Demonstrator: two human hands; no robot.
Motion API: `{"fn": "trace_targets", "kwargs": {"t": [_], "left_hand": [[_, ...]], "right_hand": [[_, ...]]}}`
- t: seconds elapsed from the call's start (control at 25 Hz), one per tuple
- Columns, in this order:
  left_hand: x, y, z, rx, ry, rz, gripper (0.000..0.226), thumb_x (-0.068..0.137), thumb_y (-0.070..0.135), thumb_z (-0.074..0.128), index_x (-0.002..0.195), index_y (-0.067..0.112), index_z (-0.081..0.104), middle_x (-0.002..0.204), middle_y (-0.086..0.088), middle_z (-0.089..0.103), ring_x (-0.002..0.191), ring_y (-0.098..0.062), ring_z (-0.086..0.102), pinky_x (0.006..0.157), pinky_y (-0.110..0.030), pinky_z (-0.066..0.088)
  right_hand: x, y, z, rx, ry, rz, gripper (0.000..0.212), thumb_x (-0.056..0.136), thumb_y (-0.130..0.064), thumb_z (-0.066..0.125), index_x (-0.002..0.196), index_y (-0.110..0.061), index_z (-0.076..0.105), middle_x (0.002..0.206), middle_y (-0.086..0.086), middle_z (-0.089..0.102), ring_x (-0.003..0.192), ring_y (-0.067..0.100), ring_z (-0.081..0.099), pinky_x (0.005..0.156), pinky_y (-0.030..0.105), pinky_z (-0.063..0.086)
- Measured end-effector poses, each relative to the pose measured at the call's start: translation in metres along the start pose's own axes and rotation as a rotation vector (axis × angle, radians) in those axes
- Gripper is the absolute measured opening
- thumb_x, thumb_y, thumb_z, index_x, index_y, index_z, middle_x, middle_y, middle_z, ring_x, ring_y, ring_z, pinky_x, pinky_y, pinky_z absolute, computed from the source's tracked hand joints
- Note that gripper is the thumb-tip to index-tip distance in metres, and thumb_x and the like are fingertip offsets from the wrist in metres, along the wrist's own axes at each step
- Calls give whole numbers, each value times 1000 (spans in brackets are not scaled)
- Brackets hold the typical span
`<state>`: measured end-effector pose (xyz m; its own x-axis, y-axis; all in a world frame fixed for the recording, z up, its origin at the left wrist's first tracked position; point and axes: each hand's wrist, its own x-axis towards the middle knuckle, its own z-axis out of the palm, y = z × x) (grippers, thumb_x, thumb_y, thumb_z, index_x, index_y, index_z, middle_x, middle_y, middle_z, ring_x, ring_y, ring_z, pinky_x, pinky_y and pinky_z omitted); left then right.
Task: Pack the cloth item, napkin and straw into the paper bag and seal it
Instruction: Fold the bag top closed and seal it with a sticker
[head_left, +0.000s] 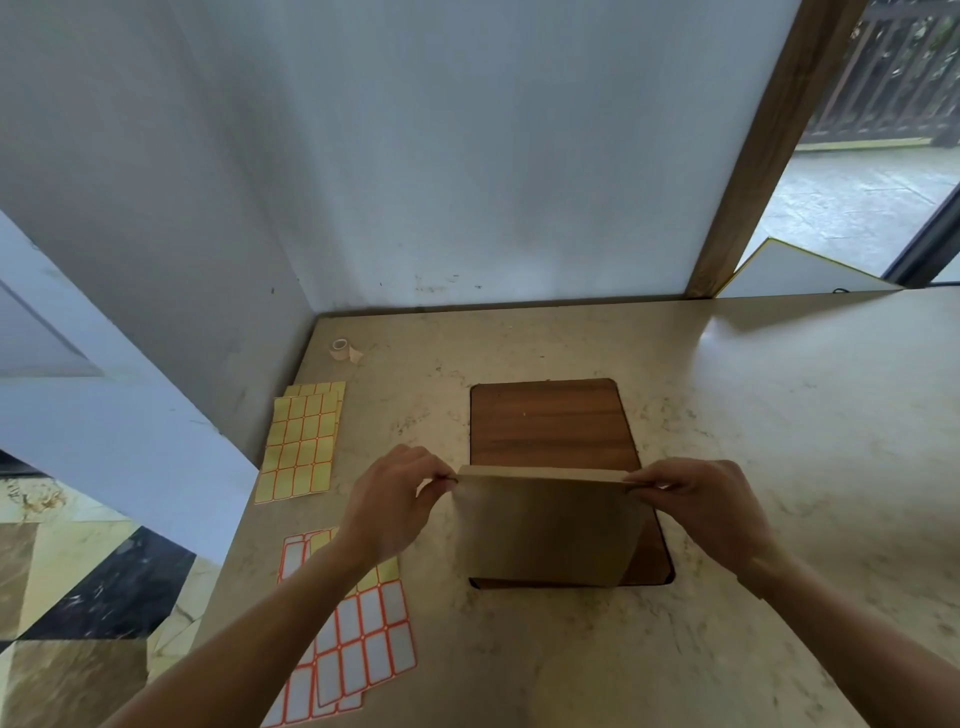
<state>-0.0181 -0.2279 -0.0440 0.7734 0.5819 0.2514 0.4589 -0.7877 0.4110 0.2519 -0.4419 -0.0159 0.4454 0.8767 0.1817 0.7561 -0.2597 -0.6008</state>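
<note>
Beige counter (727, 415): your left hand (387, 501) & right hand (698, 506) pinch paper bag (545, 525) top corners, top folded; contents unseen, label seal prob left.

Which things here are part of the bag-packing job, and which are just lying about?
In use: paper bag, pinched at its top corners by the left hand and right hand.

Lying about: wooden board, yellow labels, white labels, tape roll.
</note>
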Motion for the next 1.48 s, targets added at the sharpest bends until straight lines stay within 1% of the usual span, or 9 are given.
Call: {"fn": "trace_targets", "kwargs": {"t": [0.12, 0.24, 0.48, 0.76, 0.88, 1.04, 1.28, 1.4, 1.48], "left_hand": [[-1, 3, 3, -1, 14, -28, 6, 89, 20, 65, 91, 22, 70, 85, 10, 66, 80, -8, 55, 70, -28, 49], [-3, 5, 5, 8, 14, -59, 5, 90, 19, 64, 91, 22, 68, 85, 10, 66, 82, -9, 55, 71, -32, 51], [-7, 9, 7, -10, 4, -151, 6, 91, 20, 62, 91, 23, 67, 86, 11, 64, 84, -9, 54, 76, -34, 50], [-9, 4, -2, -54, -39, -106, 13, 91, 24, 63, 102, 26, 70, 95, 10, 67, 88, -7, 56, 79, -32, 51], [-8, -1, -11, -70, -63, -51, 15, 91, 29, 61, 105, 28, 68, 97, 11, 67, 90, -5, 56, 81, -31, 50], [-19, -18, -29, -113, -54, -26, 16, 91, 30, 62, 104, 23, 69, 98, 8, 68, 90, -6, 57, 79, -29, 49], [-77, -86, -50, -222, -77, -193, 12, 89, 26, 66, 99, 25, 71, 97, 12, 68, 90, -1, 60, 79, -26, 51], [-116, -115, -49, -245, -80, -366, 12, 87, 26, 68, 99, 25, 70, 96, 12, 67, 88, -1, 60, 78, -24, 50], [-139, -127, -43, -258, -92, -461, 15, 87, 28, 68, 101, 24, 69, 99, 10, 67, 88, -2, 60, 78, -22, 49]], "right_hand": [[-3, 2, 2, 81, 55, 69, 17, 70, -15, 81, 80, -29, 79, 72, -17, 72, 67, -3, 67, 69, 27, 58], [-2, 6, 3, 104, 47, 47, 14, 70, -14, 81, 79, -25, 79, 71, -14, 73, 66, 1, 68, 69, 32, 59], [3, 7, 1, 33, -21, -46, 12, 73, -15, 79, 83, -21, 78, 75, -9, 74, 67, 6, 68, 70, 33, 59], [-4, -4, 3, -182, -12, -99, 14, 80, -27, 73, 94, -27, 74, 89, -7, 73, 80, 12, 64, 69, 31, 55], [-4, -23, 11, -266, 42, -165, 14, 78, -27, 75, 92, -24, 76, 88, -5, 74, 82, 15, 65, 68, 28, 50], [-3, -55, 32, -291, 86, -224, 13, 81, -28, 71, 93, -24, 74, 91, -7, 74, 85, 15, 66, 74, 34, 54], [-6, -125, 95, -273, 160, -369, 24, 85, -36, 58, 97, -20, 72, 95, -3, 71, 91, 18, 62, 75, 34, 51], [-16, -163, 147, -170, 20, -408, 25, 87, -35, 55, 98, -19, 71, 96, -3, 71, 88, 13, 62, 71, 23, 48], [-23, -173, 182, -120, -158, -269, 26, 90, -36, 56, 109, -24, 68, 107, -6, 69, 94, 10, 62, 76, 20, 46]]}}
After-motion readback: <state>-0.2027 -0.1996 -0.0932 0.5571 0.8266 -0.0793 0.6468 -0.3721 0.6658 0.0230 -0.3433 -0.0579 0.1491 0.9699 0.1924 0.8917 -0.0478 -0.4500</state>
